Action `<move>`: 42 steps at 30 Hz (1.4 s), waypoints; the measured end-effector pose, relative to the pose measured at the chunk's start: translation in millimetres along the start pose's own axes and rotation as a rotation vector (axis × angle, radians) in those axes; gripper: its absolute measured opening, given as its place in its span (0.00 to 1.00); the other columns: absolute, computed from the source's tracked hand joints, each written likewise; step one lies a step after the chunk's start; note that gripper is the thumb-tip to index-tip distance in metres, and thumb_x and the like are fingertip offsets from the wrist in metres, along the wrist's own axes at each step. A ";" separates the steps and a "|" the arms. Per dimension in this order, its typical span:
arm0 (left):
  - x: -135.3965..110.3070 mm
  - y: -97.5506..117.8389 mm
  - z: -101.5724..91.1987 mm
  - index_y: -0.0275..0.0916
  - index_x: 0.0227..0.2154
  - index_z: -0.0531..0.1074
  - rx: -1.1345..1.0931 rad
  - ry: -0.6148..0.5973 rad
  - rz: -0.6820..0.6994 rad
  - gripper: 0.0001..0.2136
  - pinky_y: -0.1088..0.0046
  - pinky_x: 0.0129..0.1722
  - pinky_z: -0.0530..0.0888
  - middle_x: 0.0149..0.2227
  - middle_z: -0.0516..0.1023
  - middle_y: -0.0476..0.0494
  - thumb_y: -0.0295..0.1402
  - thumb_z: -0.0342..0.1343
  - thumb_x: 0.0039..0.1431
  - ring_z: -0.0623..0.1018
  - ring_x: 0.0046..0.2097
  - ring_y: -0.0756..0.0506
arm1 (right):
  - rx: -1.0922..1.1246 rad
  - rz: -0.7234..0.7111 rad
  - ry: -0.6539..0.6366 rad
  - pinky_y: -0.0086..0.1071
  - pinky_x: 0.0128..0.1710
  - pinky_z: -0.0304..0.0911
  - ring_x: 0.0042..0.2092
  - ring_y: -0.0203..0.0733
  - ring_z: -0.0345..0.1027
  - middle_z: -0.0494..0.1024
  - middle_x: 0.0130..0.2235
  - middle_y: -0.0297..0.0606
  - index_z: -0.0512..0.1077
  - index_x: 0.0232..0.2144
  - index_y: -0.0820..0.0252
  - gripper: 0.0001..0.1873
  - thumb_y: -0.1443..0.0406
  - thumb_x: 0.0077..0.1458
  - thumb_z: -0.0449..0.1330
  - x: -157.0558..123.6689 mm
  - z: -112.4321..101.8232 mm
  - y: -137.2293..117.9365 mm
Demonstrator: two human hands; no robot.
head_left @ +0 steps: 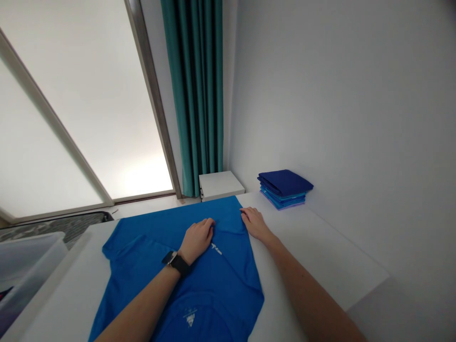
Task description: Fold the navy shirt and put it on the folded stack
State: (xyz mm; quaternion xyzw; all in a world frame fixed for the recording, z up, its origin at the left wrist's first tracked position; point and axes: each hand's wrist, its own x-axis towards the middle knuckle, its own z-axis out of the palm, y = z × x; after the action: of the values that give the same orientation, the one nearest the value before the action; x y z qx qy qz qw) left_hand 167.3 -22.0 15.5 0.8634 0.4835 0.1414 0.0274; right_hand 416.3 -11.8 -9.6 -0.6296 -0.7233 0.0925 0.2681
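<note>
A blue T-shirt (149, 266) lies spread over the white table, its neckline toward me with a small white logo print inside the collar. My left hand (196, 238), with a black watch (177, 261) on the wrist, rests on the middle of the shirt. Its fingers are curled and pinch the fabric beside a small white mark (216, 249). At the shirt's far right edge, my right hand (255, 223) has its fingertips closed on the cloth. The undersides of both hands' fingers are hidden.
On the white table (320, 256), a stack of folded clothes (285, 189) stands against the wall, dark blue on top. A white cabinet (221, 184) is beyond the far edge, by a green curtain (199, 95). A translucent plastic bin (32, 270) is at the left.
</note>
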 end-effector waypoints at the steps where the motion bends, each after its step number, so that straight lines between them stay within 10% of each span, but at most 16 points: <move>1: -0.4 0.3 0.3 0.42 0.43 0.66 0.003 -0.011 -0.001 0.09 0.68 0.39 0.67 0.43 0.77 0.43 0.31 0.41 0.66 0.76 0.39 0.43 | 0.006 -0.005 0.012 0.39 0.53 0.54 0.52 0.44 0.62 0.73 0.50 0.41 0.68 0.52 0.57 0.18 0.66 0.63 0.47 -1.0 -1.3 -0.6; 15: -1.2 -2.1 3.0 0.42 0.45 0.67 -0.138 0.032 -0.045 0.10 0.69 0.39 0.67 0.42 0.78 0.44 0.31 0.44 0.65 0.78 0.40 0.43 | -0.032 -0.314 -0.105 0.38 0.45 0.61 0.42 0.43 0.68 0.76 0.41 0.40 0.70 0.43 0.58 0.09 0.68 0.60 0.54 -100.1 -45.8 -74.9; 22: -0.8 -4.3 3.3 0.44 0.45 0.66 -0.184 0.052 -0.070 0.10 0.70 0.38 0.67 0.39 0.78 0.46 0.31 0.43 0.65 0.78 0.39 0.44 | -0.095 -0.303 -0.065 0.44 0.49 0.63 0.46 0.48 0.67 0.73 0.45 0.42 0.65 0.51 0.55 0.23 0.73 0.53 0.57 -168.7 -38.4 -61.0; 42: -2.6 3.6 -4.2 0.42 0.42 0.68 -0.073 0.000 -0.017 0.10 0.64 0.42 0.63 0.39 0.80 0.43 0.29 0.43 0.62 0.78 0.40 0.42 | -0.041 -0.231 0.002 0.41 0.43 0.62 0.36 0.43 0.64 0.71 0.31 0.37 0.66 0.29 0.57 0.10 0.75 0.56 0.49 -165.2 -54.2 -60.9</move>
State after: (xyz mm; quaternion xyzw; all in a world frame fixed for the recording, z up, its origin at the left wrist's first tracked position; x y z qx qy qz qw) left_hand 167.8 -26.5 19.7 0.8576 0.4856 0.1585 0.0600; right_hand 401.7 -193.1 19.8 -0.5475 -0.7926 0.0456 0.2646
